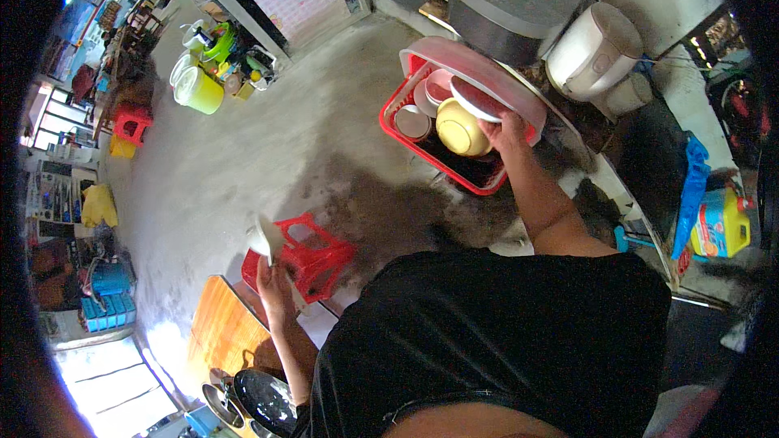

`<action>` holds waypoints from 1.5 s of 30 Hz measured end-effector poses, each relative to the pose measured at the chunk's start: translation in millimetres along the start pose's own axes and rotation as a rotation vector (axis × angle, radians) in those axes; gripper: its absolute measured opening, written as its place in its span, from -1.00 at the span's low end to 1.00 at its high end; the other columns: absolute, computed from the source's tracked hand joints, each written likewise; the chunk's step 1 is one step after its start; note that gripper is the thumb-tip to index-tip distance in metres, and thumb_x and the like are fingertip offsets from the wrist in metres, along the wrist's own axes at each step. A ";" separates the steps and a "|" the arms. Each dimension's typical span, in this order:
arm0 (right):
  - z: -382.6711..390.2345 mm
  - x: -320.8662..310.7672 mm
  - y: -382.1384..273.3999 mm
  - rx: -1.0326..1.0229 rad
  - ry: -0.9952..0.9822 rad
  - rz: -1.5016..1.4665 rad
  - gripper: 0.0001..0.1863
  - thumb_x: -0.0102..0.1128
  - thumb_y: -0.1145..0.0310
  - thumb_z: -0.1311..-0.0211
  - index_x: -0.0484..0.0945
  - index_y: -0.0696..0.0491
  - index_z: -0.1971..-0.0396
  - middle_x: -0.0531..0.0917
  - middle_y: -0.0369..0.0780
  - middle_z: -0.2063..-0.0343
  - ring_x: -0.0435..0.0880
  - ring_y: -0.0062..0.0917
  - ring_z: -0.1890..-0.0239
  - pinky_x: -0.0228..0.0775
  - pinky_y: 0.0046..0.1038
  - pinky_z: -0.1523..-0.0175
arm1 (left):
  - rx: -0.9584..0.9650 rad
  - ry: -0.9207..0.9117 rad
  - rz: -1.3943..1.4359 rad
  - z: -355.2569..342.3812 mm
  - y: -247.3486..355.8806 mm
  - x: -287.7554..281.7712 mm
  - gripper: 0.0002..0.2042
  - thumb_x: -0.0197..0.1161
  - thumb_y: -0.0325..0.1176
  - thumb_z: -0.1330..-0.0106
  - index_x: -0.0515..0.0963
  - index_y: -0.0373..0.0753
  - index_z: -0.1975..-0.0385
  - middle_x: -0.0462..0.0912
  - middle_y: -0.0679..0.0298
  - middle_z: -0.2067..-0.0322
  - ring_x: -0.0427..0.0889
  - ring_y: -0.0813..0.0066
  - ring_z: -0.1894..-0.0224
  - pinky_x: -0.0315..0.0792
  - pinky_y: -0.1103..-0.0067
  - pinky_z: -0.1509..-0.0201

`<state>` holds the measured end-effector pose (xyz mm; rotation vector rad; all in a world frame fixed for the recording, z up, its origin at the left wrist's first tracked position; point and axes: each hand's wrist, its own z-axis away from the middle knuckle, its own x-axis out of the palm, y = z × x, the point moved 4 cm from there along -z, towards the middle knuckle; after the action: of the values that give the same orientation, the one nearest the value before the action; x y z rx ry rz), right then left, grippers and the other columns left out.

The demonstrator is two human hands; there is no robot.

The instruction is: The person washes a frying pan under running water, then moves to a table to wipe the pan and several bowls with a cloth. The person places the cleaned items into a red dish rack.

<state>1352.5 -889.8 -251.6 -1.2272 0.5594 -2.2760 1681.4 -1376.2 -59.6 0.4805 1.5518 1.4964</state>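
The right hand (pixel 505 126) reaches out to the red dish basket (pixel 454 172) far on the right. Its fingers close on a white plate (pixel 473 101) at the basket's top. Inside the basket sit a yellow bowl (pixel 461 128), a pale cup (pixel 412 122) and a pink dish (pixel 438 85). A clear lid (pixel 487 73) stands open behind them. The left hand (pixel 272 280) is near, on the left, and grips a small white bowl (pixel 266 239) over a red plastic stool (pixel 312 255). The basket's bottom is dark and hard to see. A black pan (pixel 264 401) is cut off at the bottom edge.
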 end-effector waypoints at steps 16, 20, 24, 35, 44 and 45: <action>-66.0 -13.2 12.8 -0.047 0.176 0.175 -0.56 0.03 0.15 -0.31 0.32 0.11 -0.06 0.56 -0.12 0.12 0.65 -0.32 0.27 0.57 -0.27 0.09 | -0.052 -0.545 -0.476 -70.4 -5.2 175.8 -0.76 0.02 -0.21 -0.36 0.48 -0.27 0.27 0.50 0.26 0.53 0.49 0.41 0.45 0.37 0.51 0.34; -25.0 -34.2 2.5 -0.071 0.098 0.274 -0.57 0.03 0.15 -0.32 0.32 0.10 -0.07 0.55 -0.15 0.12 0.64 -0.35 0.23 0.54 -0.27 0.05 | -0.146 -0.699 -0.355 -115.4 -38.3 256.9 -0.78 0.07 -0.20 -0.31 0.48 -0.22 0.37 0.50 0.29 0.55 0.53 0.41 0.43 0.40 0.45 0.30; 33.1 -47.0 -9.0 -0.048 -0.030 0.370 -0.66 0.00 0.21 -0.32 0.39 0.02 -0.02 0.58 -0.23 0.27 0.64 -0.43 0.29 0.58 -0.39 0.16 | 0.593 -0.829 -0.981 -164.7 -68.0 347.7 -0.87 0.16 -0.26 -0.19 0.55 -0.12 0.52 0.57 0.30 0.52 0.61 0.33 0.37 0.33 0.39 0.01; 157.4 -117.8 -27.1 0.252 0.107 0.363 -0.75 0.01 0.18 -0.33 0.51 0.04 0.20 0.61 -0.26 0.39 0.57 -0.49 0.39 0.39 -0.47 0.32 | 0.893 -0.877 -1.245 -201.6 -154.8 535.4 -0.66 0.00 -0.26 -0.27 0.44 -0.32 0.05 0.56 0.09 0.12 0.55 0.02 0.06 0.29 -0.01 -0.10; 124.4 -81.4 57.9 0.360 -0.372 1.011 -0.69 -0.07 0.19 -0.39 0.42 0.05 0.02 0.60 -0.20 0.34 0.59 -0.47 0.39 0.51 -0.41 0.30 | 0.746 -0.672 -1.198 -104.4 -116.7 339.5 -0.58 0.09 -0.16 -0.23 0.45 -0.23 -0.03 0.46 0.01 -0.02 0.45 0.08 -0.10 0.40 0.19 -0.08; 110.1 -65.4 71.2 0.469 -0.431 0.986 -0.69 -0.07 0.20 -0.39 0.42 0.07 0.03 0.61 -0.19 0.36 0.60 -0.50 0.39 0.50 -0.43 0.32 | 0.425 -0.539 -0.937 -97.3 -100.9 288.5 -0.57 0.09 -0.14 -0.25 0.42 -0.20 -0.07 0.43 0.02 -0.05 0.44 0.03 -0.11 0.39 0.20 -0.11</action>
<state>1493.2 -920.9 -277.8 -0.8675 0.3196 -1.1745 1483.9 -1225.1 -262.1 0.2809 1.3422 0.2854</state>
